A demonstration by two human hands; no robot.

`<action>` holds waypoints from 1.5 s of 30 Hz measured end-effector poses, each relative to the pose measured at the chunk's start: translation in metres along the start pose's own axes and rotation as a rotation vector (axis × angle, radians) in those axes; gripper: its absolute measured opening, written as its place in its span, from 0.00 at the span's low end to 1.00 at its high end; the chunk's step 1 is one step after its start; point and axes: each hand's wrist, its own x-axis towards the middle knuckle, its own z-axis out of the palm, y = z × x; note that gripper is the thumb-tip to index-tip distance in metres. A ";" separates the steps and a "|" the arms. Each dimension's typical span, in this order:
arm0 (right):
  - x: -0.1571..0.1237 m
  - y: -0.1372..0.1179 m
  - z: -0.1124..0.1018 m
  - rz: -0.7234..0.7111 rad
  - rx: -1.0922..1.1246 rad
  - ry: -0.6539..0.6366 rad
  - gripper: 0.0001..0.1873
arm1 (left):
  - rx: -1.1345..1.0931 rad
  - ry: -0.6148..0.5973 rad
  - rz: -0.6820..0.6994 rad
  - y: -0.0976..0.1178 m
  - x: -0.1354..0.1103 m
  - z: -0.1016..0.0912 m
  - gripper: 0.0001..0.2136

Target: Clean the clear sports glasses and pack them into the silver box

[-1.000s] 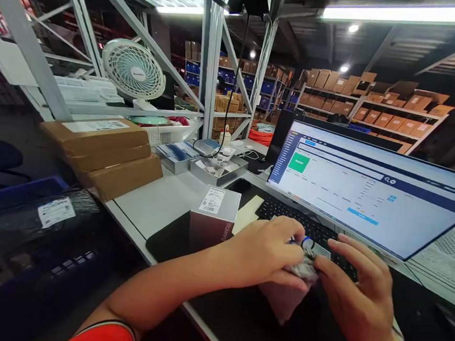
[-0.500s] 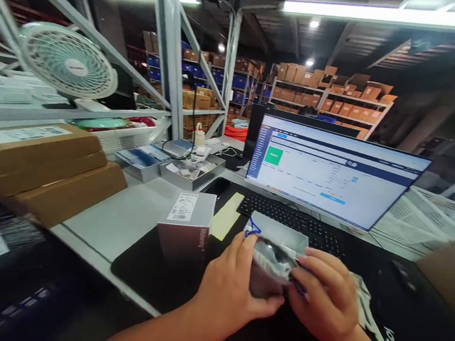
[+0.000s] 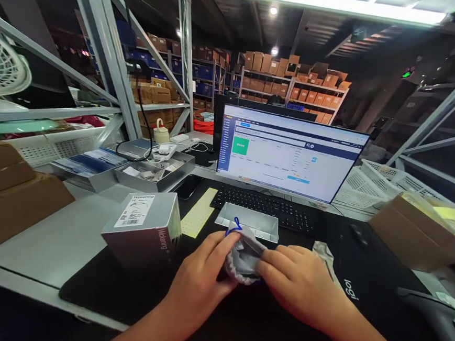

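A grey drawstring pouch (image 3: pixel 246 258) with a blue cord loop (image 3: pixel 235 225) is held between both hands, its gathered mouth facing me. My left hand (image 3: pixel 201 273) wraps around its left side, fingers closed on the fabric. At the right rim, my right hand (image 3: pixel 298 278) pinches the cloth. What lies inside the pouch cannot be made out. Just beyond stands a shallow silver box tray (image 3: pixel 260 223), partly behind the pouch. Left of my hands sits a silver box (image 3: pixel 142 227) with a white label on top.
Behind the tray lie a black keyboard (image 3: pixel 264 207) and a lit monitor (image 3: pixel 287 154). A yellow strip sheet (image 3: pixel 198 213) and a phone (image 3: pixel 187 187) are left of it. At right are a mouse (image 3: pixel 359 234), a brown carton (image 3: pixel 407 234) and a scanner-like grey device (image 3: pixel 432 313).
The view has swung to the right. The pouch has turned so that its opening shows more, and the dark, shiny item seen in its mouth earlier is out of sight.
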 end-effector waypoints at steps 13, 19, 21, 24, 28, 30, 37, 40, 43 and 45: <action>-0.022 -0.011 0.001 0.243 -0.019 0.166 0.07 | -0.299 -0.278 0.217 0.009 0.006 0.016 0.40; -0.026 0.006 0.004 0.234 0.071 0.098 0.12 | -0.443 -0.390 0.033 0.005 0.019 0.020 0.45; -0.029 0.016 0.007 0.383 0.150 0.211 0.11 | -0.527 -0.319 -0.121 -0.004 0.025 0.027 0.47; -0.033 0.028 0.011 0.655 0.319 0.448 0.10 | -0.649 -0.164 -0.453 -0.018 0.030 0.041 0.40; -0.029 0.033 0.017 0.787 0.583 0.519 0.10 | -0.939 -0.128 -0.842 -0.023 0.033 0.049 0.30; -0.027 0.033 0.020 0.729 0.630 0.487 0.13 | -1.148 -0.099 -0.996 -0.022 0.035 0.046 0.23; -0.044 0.046 0.007 0.857 0.605 0.557 0.09 | -1.252 0.169 -1.210 -0.038 0.041 0.041 0.26; -0.061 0.052 0.000 0.966 0.629 0.610 0.08 | -1.048 0.167 -1.143 -0.052 0.036 0.042 0.27; -0.079 0.053 0.001 1.037 0.682 0.665 0.07 | -0.626 0.013 -0.977 -0.066 0.027 0.041 0.24; -0.089 0.051 0.005 1.083 0.697 0.702 0.06 | -0.321 -0.097 -0.866 -0.073 0.023 0.039 0.24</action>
